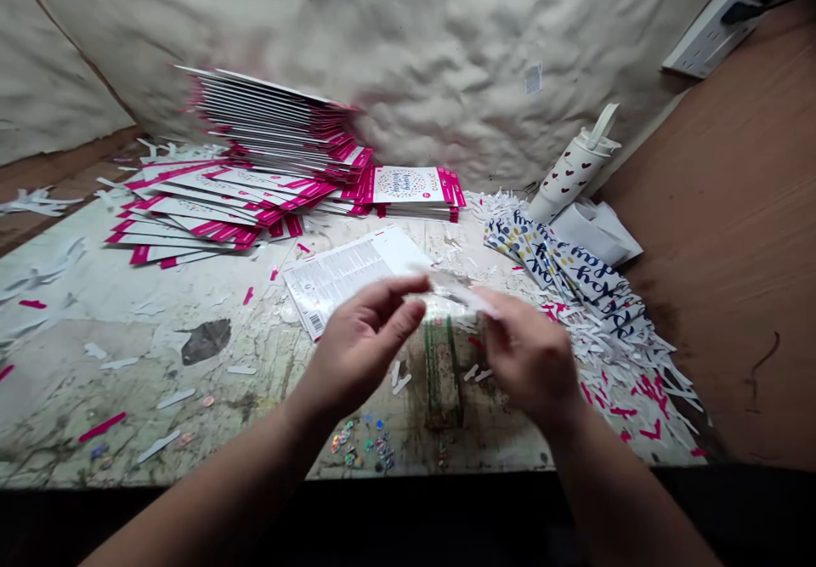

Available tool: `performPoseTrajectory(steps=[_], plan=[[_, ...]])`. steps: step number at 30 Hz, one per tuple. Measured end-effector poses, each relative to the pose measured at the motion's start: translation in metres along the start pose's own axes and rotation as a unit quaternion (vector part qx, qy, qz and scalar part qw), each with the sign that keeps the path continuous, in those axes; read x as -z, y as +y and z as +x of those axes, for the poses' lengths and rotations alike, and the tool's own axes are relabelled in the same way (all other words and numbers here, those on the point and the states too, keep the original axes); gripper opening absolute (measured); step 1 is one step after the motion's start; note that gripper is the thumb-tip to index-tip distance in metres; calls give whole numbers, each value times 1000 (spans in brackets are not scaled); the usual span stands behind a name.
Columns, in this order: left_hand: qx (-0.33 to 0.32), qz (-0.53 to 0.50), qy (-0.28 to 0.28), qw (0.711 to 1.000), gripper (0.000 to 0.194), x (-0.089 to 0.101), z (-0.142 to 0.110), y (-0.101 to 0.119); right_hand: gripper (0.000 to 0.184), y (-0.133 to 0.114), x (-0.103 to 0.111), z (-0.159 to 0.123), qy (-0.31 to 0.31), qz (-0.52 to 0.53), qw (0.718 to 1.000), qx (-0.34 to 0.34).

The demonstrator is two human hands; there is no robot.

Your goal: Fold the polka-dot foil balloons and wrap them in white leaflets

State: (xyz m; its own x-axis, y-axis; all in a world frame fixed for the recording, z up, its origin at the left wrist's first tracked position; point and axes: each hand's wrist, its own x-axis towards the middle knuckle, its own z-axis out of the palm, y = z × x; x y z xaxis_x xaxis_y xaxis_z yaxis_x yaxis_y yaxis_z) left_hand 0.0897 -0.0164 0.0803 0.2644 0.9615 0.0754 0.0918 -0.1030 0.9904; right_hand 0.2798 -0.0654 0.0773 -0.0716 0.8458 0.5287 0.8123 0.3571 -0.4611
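- The right hand (529, 363) is closed in a pinch on a strip of clear plastic film (459, 289), which hangs in the air above the bench (127, 329).
- The left hand (363, 346) is curled at the film's other end; the blur hides whether it grips or only touches.
- Just beyond the left hand, a printed card with a barcode (348, 282) lies on the bench.
- Below the hands lie a worn green strip (443, 371) and loose sequins (363, 444).
- Stacks of pink-edged cards (274, 133) rise farther back.
- To the right lie a heap of paper scraps (621, 376), lettered paper strips (554, 265), and a heart-patterned bottle (570, 172).
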Motion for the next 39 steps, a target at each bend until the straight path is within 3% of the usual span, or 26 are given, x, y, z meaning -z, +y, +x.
performPoseTrajectory(steps=[2, 3, 5, 7, 8, 10, 13, 15, 17, 20, 24, 27, 30, 32, 35, 37, 39], plan=[[-73, 15, 70, 995, 66, 5, 11, 4, 24, 10, 4, 11, 71, 125, 988, -55], [-95, 4, 68, 993, 75, 6, 16, 4, 22, 15, 4, 18, 82, 197, 974, -74], [-101, -41, -6, 994, 82, 2, 25, 6, 25, 22, -1, 31, 74, 320, 940, -93], [-90, -69, -79, 990, 76, -6, 28, 11, 31, 23, -10, 40, 67, 383, 915, -108], [-94, -65, -89, 989, 70, -8, 28, 14, 31, 22, -14, 42, 72, 396, 908, -111], [-132, -18, -62, 989, 51, -8, 26, 21, 26, 22, -14, 43, 93, 389, 912, -95], [-232, 122, -25, 965, 22, 9, 21, 18, 15, 24, -2, 31, 111, 284, 952, -12], [-286, 223, -74, 929, 18, 26, 15, -1, 21, 29, 3, 13, 61, 174, 980, 74], [-307, 298, -169, 888, 23, 37, 6, -29, 30, 35, -3, -11, -28, 64, 983, 168], [-277, 376, -273, 841, 31, 41, -14, -69, 33, 38, -25, -50, -121, -63, 959, 250], [-248, 436, -302, 811, 31, 29, -28, -82, 27, 34, -44, -71, -179, -103, 957, 203], [-200, 429, -280, 835, 25, 20, -21, -73, 18, 34, -47, -56, -236, -48, 967, 89], [-91, 444, -203, 868, 25, 13, -9, -70, 13, 39, -48, -33, -272, -22, 961, -44], [-49, 461, -156, 872, 28, 13, -1, -72, 12, 40, -48, -23, -267, -56, 959, -81], [-29, 451, -171, 876, 25, 21, 11, -76, 23, 35, -48, -17, -278, -89, 956, 19], [-18, 407, -223, 886, 18, 31, 16, -76, 28, 27, -50, -19, -313, -96, 938, 111], [-35, 366, -245, 897, 15, 38, 15, -71, 37, 19, -54, -21, -336, -142, 917, 163]])
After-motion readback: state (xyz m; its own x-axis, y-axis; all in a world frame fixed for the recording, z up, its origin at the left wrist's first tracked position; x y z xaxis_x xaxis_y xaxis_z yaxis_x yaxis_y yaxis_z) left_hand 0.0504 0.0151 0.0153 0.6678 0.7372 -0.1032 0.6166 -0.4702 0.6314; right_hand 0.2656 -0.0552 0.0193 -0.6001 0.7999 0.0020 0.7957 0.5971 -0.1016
